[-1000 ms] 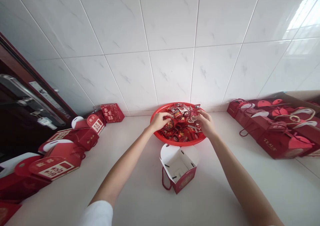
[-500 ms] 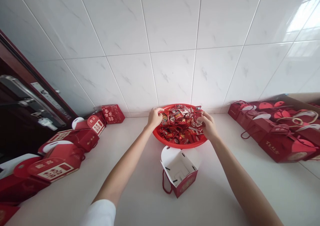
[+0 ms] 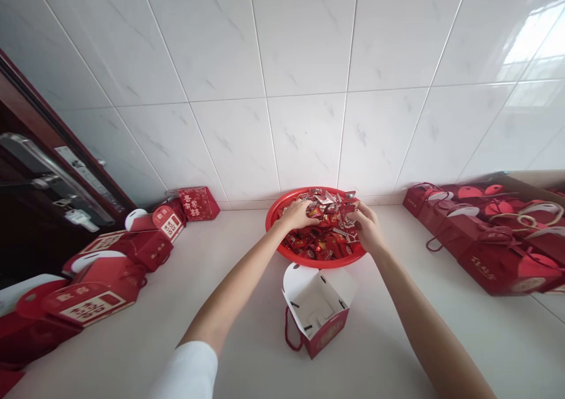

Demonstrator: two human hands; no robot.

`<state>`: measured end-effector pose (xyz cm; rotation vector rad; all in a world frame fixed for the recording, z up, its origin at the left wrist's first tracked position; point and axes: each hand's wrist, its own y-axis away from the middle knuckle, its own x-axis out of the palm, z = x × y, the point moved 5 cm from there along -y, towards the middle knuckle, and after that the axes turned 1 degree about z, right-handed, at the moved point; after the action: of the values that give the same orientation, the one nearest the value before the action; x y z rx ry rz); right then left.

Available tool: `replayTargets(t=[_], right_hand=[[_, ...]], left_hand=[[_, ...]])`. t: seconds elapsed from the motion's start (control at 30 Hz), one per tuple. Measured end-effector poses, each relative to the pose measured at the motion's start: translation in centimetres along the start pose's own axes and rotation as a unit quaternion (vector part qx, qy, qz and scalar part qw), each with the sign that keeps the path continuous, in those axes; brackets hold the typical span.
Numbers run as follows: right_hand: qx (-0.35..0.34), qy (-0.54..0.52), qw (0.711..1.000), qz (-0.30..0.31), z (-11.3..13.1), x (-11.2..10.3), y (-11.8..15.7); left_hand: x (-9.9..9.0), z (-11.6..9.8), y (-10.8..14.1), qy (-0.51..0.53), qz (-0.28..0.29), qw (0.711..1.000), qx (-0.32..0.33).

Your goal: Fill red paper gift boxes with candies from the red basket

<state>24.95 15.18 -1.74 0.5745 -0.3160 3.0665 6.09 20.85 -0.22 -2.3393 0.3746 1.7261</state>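
A red plastic basket (image 3: pixel 324 264) stands by the wall, filled with red wrapped candies (image 3: pixel 329 237). My left hand (image 3: pixel 296 215) lies over the candies on the basket's left side, its thumb apart from the fingers; the fingertips are partly lost among the wrappers. On the right side of the basket, my right hand (image 3: pixel 367 228) has its fingers curled on a wrapped candy (image 3: pixel 348 215) at the top of the pile. In front of the basket, close to it, stands a red carton (image 3: pixel 327 334) with its white inside facing up, its flaps raised and a red cord handle hanging on its left.
Several closed red gift boxes (image 3: pixel 99 302) line the left of the white counter (image 3: pixel 238 340), beside a dark door with a metal handle (image 3: pixel 39 166). More red boxes (image 3: pixel 489 258) stand on the right, next to a cardboard box (image 3: pixel 536 179). A tiled wall (image 3: pixel 304 134) rises behind the basket.
My left hand has moved from the basket's left rim inward and to the right, onto the candies. My right hand stays at the right side of the basket.
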Motion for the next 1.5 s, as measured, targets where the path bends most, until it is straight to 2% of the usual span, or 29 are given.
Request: replayTargets(t=[0.13,0.27,0.47,0.63,0.73,0.9,1.2,1.3,1.5], right_hand=[[-0.005,-0.004,1.000,0.005,0.0,0.0,0.0],[-0.005,-0.010,1.000,0.006,0.1,0.1,0.1],[-0.009,-0.011,1.000,0.009,0.2,0.3,0.1],[-0.008,-0.012,1.000,0.007,0.3,0.3,0.2],[-0.008,-0.010,1.000,0.005,0.3,0.3,0.2],[-0.011,-0.009,1.000,0.007,0.1,0.2,0.1],[-0.015,-0.013,1.000,0.012,0.0,0.1,0.0],[-0.013,-0.013,1.000,0.011,0.0,0.1,0.0],[-0.017,-0.017,1.000,-0.005,0.2,0.1,0.0]], left_hand=[[-0.1,1.1,0.5,-0.002,0.021,1.000,-0.005],[-0.5,1.2,0.8,0.037,0.021,0.999,0.021],[-0.9,1.8,0.9,0.096,0.075,0.992,0.038],[-0.8,1.8,-0.3,0.128,-0.006,0.992,0.013],[-0.3,0.8,-0.9,0.133,-0.023,0.991,0.010],[0.4,-1.5,-1.3,0.114,0.036,0.991,0.051],[0.7,-1.6,-0.2,0.102,0.176,0.977,0.065],[0.7,-2.0,-0.2,0.090,0.176,0.978,0.067],[0.8,-2.5,-0.4,0.008,0.127,0.989,0.072]])
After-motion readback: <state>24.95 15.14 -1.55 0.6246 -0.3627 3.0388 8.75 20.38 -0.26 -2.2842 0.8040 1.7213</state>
